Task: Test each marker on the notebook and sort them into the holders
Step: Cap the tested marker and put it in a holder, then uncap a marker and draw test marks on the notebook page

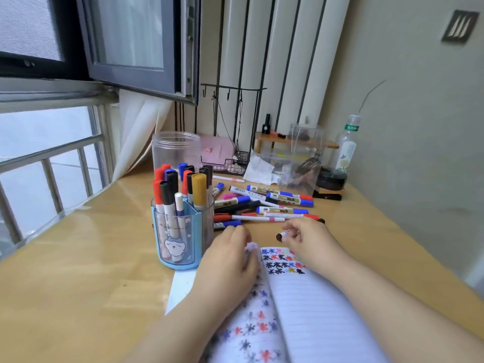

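An open lined notebook (309,305) lies at the desk's near edge, its pages covered with small coloured star marks. My left hand (230,260) presses flat on the left page near the spine. Just beyond the notebook's top edge, my right hand (306,239) pinches a short white marker with a dark brown cap (281,236). A blue pen holder (180,231) stands left of my left hand, filled with several capped markers. Behind it is a clear plastic jar (176,150) holding more markers. Several loose markers (264,205) lie in a pile beyond my hands.
A wire rack (230,163), a pink box (216,150), crumpled paper, a clear acrylic box (303,158), a plastic bottle (347,145) and a small wooden shelf (277,140) crowd the back of the desk. A window with railings runs along the left; a wall stands on the right.
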Motion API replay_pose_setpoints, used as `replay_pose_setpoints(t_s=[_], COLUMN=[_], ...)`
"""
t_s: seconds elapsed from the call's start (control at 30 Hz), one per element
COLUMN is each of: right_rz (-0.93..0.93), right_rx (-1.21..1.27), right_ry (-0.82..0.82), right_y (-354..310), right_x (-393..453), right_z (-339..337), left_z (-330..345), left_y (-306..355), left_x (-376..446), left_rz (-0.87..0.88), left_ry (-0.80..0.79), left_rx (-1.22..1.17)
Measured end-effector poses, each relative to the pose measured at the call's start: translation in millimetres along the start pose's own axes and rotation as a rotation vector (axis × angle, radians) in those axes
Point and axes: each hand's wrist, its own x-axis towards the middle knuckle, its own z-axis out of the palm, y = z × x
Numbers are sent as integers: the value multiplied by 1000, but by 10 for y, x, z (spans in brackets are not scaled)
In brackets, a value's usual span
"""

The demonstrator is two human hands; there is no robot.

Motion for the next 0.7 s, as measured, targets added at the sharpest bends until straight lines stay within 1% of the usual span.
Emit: replay_pose_setpoints(t_s=[0.03,0.1,0.23,0.3,0.47,0.53,0.6,0.67,0.7], right_rz=[-17,-50,-108,-116,-72,-96,-154,-207,-212], right_rx=[-62,-156,-241,-300,-436,-484,-585,-690,-691], right_ry=[-3,-1,4,-18,-106,-129,-133,-108,-90], right_y=[32,76,43,-20,-175,-217,-251,-263,-264], right_x=[51,168,448,573,703,673,584,448,358], right_z=[16,59,205,281,325,274,150,-41,-143], left_z=[40,67,57,62,56,43,29,16,15], left_y=[-27,-86,-128,-109,-109,-103,-85,-67,-63], left_x=[-7,-6,7,-1,-7,-10,-17,-23,-28], left_rz=[49,90,66,82,91,95,103,108,109], left_ry=[28,49,46,65,70,78,78,68,62], left_rx=[14,14,-6,6,5,8,5,-3,-2])
